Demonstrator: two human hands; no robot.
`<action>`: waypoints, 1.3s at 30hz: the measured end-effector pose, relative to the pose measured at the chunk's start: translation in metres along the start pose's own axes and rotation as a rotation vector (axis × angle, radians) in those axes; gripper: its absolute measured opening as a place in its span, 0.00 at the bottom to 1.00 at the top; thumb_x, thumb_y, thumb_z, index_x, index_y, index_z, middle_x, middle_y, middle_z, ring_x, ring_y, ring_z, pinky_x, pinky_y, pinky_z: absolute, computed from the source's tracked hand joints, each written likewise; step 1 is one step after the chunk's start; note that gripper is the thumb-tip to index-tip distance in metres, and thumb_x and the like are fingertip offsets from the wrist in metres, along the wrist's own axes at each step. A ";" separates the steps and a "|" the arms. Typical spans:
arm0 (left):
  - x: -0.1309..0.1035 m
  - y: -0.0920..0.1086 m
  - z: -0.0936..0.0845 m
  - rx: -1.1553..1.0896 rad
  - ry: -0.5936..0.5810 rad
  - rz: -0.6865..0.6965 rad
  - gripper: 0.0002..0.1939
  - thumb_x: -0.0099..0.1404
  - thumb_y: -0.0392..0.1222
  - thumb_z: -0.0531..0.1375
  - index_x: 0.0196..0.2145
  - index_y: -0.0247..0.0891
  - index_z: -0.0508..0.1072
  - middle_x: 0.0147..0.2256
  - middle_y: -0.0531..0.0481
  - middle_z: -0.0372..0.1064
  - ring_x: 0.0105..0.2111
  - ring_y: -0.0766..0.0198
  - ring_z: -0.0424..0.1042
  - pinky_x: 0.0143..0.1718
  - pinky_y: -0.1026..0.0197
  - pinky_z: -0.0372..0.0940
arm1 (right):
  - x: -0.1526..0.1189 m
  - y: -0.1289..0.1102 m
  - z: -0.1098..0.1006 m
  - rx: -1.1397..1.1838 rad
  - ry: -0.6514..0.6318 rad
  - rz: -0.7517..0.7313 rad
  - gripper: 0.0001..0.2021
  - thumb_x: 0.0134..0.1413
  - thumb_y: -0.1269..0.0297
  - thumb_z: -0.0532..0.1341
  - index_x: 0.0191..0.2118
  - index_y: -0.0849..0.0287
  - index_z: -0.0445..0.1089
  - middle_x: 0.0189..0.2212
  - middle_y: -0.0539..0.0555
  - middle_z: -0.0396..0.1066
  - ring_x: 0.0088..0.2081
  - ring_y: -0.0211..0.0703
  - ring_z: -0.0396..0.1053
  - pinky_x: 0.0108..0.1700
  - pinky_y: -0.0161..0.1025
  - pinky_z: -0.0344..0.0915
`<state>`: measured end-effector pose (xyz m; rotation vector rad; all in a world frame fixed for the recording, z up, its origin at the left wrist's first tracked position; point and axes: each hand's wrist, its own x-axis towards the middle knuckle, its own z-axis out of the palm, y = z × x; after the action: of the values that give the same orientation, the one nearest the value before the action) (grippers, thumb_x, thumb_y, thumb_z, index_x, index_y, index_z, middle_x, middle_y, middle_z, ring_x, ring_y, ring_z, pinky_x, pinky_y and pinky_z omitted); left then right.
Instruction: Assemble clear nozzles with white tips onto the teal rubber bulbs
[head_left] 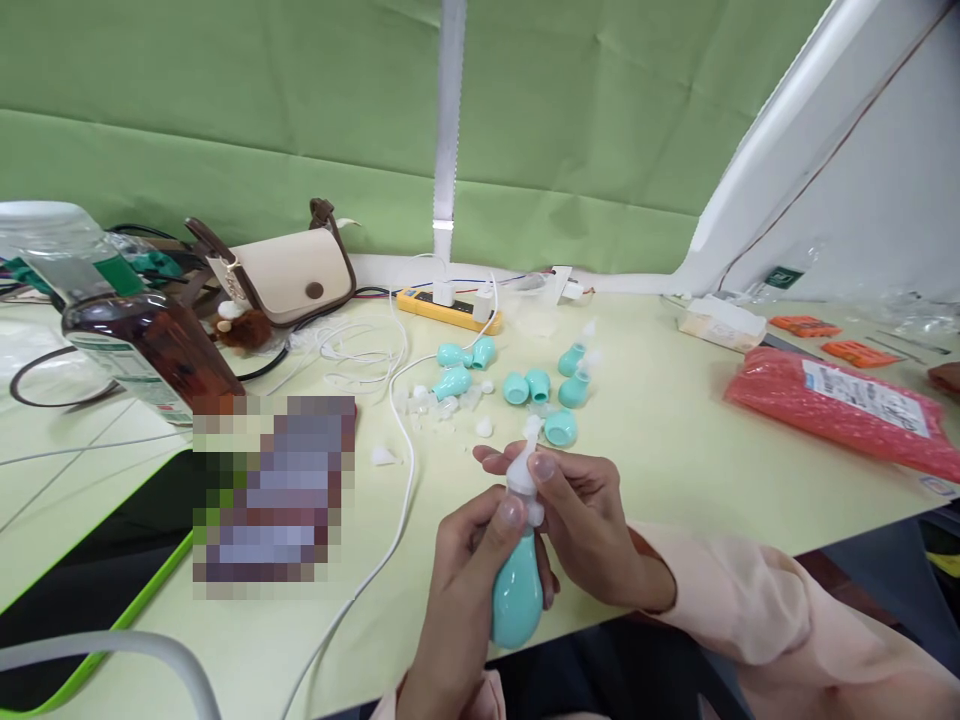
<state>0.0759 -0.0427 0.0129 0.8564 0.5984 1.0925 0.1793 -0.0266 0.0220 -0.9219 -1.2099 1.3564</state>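
A teal squeeze bulb [517, 595] with a white nozzle piece [521, 470] at its top is held close to the table's front edge. My left hand [469, 565] is closed around the bulb's neck, thumb on the clear collar. With thumb and fingers, my right hand [589, 520] grips the white nozzle from the right side. The nozzle is on the neck; how tightly it sits cannot be told. Beyond the hands lie several loose teal bulbs, among them an upturned bulb [560, 428] and a bulb on its side [452, 383]. Small white and clear parts [448, 407] are scattered beside them.
A white cable [409, 470] runs across the table from a yellow power strip [450, 310]. To the left are a green-edged tablet [97, 570], a blurred-out phone [285, 490], a dark bottle [157, 350] and a cream handbag [292, 275]. A pink bubble-wrap package [832, 410] lies right.
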 end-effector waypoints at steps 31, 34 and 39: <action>0.006 -0.001 0.004 -0.187 -0.017 -0.049 0.18 0.60 0.50 0.49 0.22 0.34 0.64 0.10 0.53 0.59 0.12 0.69 0.56 0.21 0.63 0.57 | 0.018 -0.010 -0.008 0.136 -0.285 0.070 0.13 0.51 0.58 0.55 0.33 0.61 0.72 0.32 0.55 0.73 0.30 0.44 0.72 0.34 0.41 0.69; 0.004 0.004 0.002 0.083 0.104 0.038 0.15 0.58 0.50 0.53 0.24 0.34 0.66 0.13 0.53 0.61 0.15 0.68 0.58 0.19 0.66 0.52 | 0.019 -0.010 -0.009 0.072 -0.307 0.074 0.14 0.51 0.56 0.54 0.34 0.59 0.72 0.37 0.56 0.72 0.24 0.42 0.71 0.25 0.39 0.69; -0.004 0.002 -0.001 0.541 0.301 0.255 0.14 0.58 0.46 0.54 0.20 0.35 0.67 0.15 0.55 0.58 0.17 0.69 0.54 0.20 0.66 0.49 | 0.020 -0.014 -0.011 -0.109 -0.270 -0.026 0.08 0.43 0.62 0.62 0.31 0.59 0.74 0.38 0.56 0.71 0.40 0.49 0.69 0.39 0.44 0.68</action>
<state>0.0724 -0.0460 0.0141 1.2701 1.0895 1.3268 0.1899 -0.0058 0.0355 -0.8129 -1.5077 1.4384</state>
